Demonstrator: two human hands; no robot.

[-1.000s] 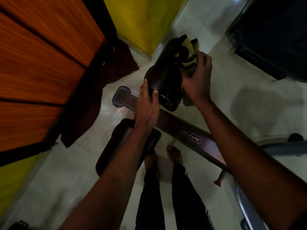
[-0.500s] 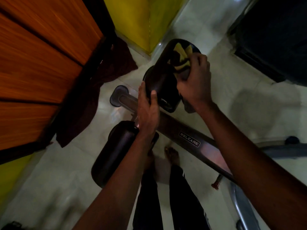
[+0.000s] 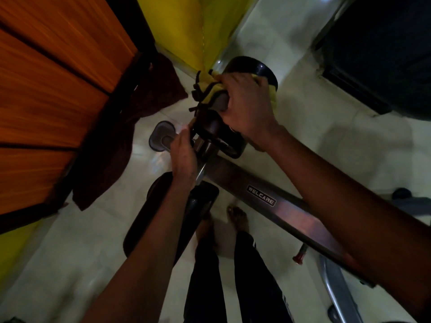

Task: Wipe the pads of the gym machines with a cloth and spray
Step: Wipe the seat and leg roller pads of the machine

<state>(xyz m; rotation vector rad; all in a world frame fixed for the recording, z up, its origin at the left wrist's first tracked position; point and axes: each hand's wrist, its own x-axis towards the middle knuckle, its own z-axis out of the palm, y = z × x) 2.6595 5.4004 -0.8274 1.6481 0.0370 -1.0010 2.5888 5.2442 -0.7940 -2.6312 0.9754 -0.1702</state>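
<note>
Obs., near → far.

Bare feet (image 3: 235,217) on tiled floor (image 3: 70,264), standing at the machine. Lower roller pad (image 3: 201,206) is partly hidden behind L forearm; no hand on it as far as seen. Steel beam w/ "WELCARE" plate (image 3: 291,213) runs diagonally between body and the work.

L grip (image 3: 184,157): set against chrome shaft (image 3: 202,170) just below near end of upper roller pad, thumb up by the pad's end. Fingers hidden on far side, so cannot tell if curled round shaft or flat.

R grip (image 3: 247,106): closed down over yellow cloth (image 3: 207,90), fingers curled. Cloth is bunched under palm and pressed on upper roller pad (image 3: 254,66); its dark-edged corners stick out to the left. Pad's far end is bare and glossy.

Spray bottle: not in view. Cannot tell if cloth or pad is damp.

Step in hand (judgement): wiping upper roller pad, approx. mid-length.

To do it well:
- Roller prob. spins on its axle, so L side should brace it, else cloth just turns the pad.
- Wrap cloth round the curve; go end to end w/ overlapping passes.
- Turn pad part-way & repeat so underside isn't missed.
- Do both end faces.
- Refold to a clean face when soiled.
- Keep loose corners clear of shaft.

Beyond: maroon fabric (image 3: 163,85) on floor by orange wood-panel door (image 3: 58,89); yellow wall (image 3: 186,24) behind.
</note>
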